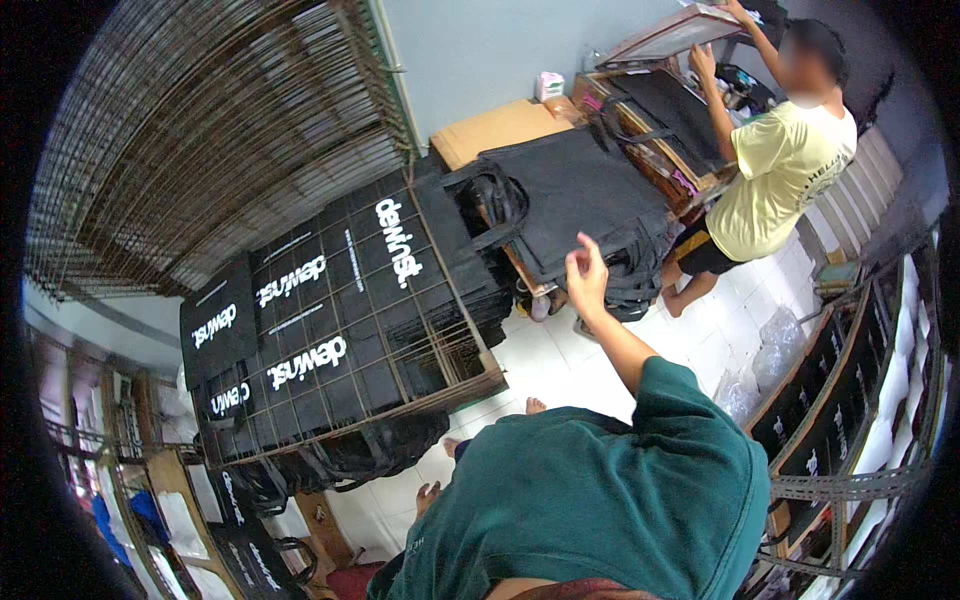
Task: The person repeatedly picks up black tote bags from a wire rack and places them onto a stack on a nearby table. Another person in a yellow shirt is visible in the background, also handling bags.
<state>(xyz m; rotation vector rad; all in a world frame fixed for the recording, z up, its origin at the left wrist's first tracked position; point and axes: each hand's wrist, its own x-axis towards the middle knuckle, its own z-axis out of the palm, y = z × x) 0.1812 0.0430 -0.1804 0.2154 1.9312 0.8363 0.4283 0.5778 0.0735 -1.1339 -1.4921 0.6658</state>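
My right hand (588, 277) is raised in front of me, its index finger and thumb held apart and nothing between them. Beyond it lies a stack of black fabric bags (585, 205) with looped handles (497, 203). The hand appears over the near edge of that stack; I cannot tell whether it touches. My left hand (428, 497) hangs low beside my body, partly hidden by my green shirt. Its visible fingers are slightly spread and hold nothing I can see. Nearest to it are black bags (385, 450) hanging below a wire rack.
Black panels with white print (330, 290) lie on the wire drying rack (440, 290) at left; raised wire racks (230, 130) tilt above. At right, a co-worker (790, 180) in yellow holds up a framed screen (670, 38) over a work table. More racks (840, 400) stand at lower right.
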